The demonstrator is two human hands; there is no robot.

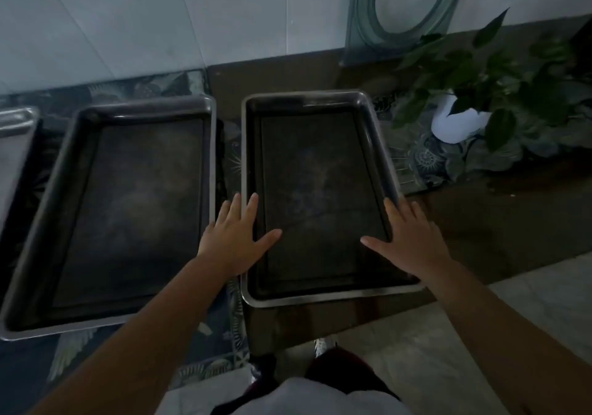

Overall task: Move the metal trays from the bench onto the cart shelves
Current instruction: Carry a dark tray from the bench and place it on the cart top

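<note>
A bit of one metal tray (14,132) peeks in at the far left edge of the surface (480,209). Next to it lies a big dark tray (128,209) on a patterned cloth (230,145). The right tray (320,190) sits near the front edge of the surface. The left hand (237,238) lies flat on its left rim, fingers (251,206) spread out and not gripping. The right hand (410,238) lies flat on its right rim, fingers spread too. A leafy plant (487,71) in a white pot (455,123) stands near the back right corner.
</note>
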